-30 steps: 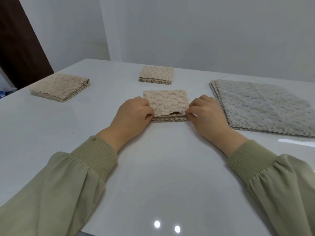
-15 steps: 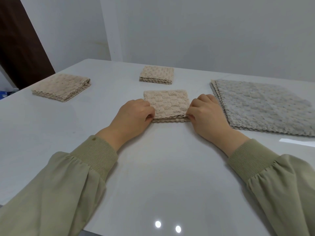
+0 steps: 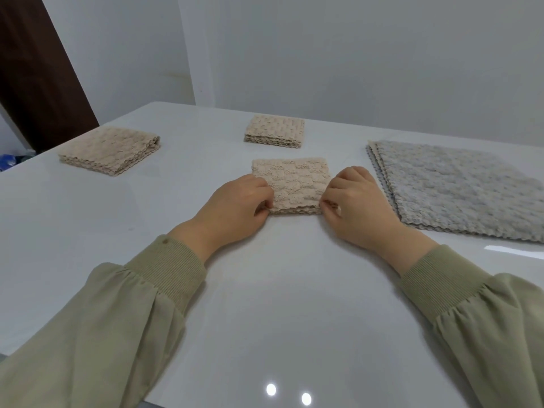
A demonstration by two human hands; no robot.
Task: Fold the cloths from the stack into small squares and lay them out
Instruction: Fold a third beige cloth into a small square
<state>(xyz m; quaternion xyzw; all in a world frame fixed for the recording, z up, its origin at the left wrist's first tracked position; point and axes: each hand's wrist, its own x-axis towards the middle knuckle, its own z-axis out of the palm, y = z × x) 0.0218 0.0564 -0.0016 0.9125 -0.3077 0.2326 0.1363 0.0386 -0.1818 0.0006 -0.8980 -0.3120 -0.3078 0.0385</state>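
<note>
- Head view: a folded beige square (image 3: 293, 184) lay flat in the middle of the white table (image 3: 279, 290), its layered edge on the near side.
- The left hand (image 3: 238, 206) had curled fingers and pinched the square's near left corner.
- The right hand (image 3: 357, 207), also curled, pinched the near right corner.
- Both wrists came out of olive sleeves (image 3: 117, 319) resting on the near part of the table.
- A second square (image 3: 275, 129) sat just beyond the held one, apart from it.
- A third square (image 3: 110, 148) lay well off to the far left.
- The grey stack (image 3: 459, 187) lay unfolded on the right, just beside the right hand.
- A dark door (image 3: 32, 69) stood at the far left.
</note>
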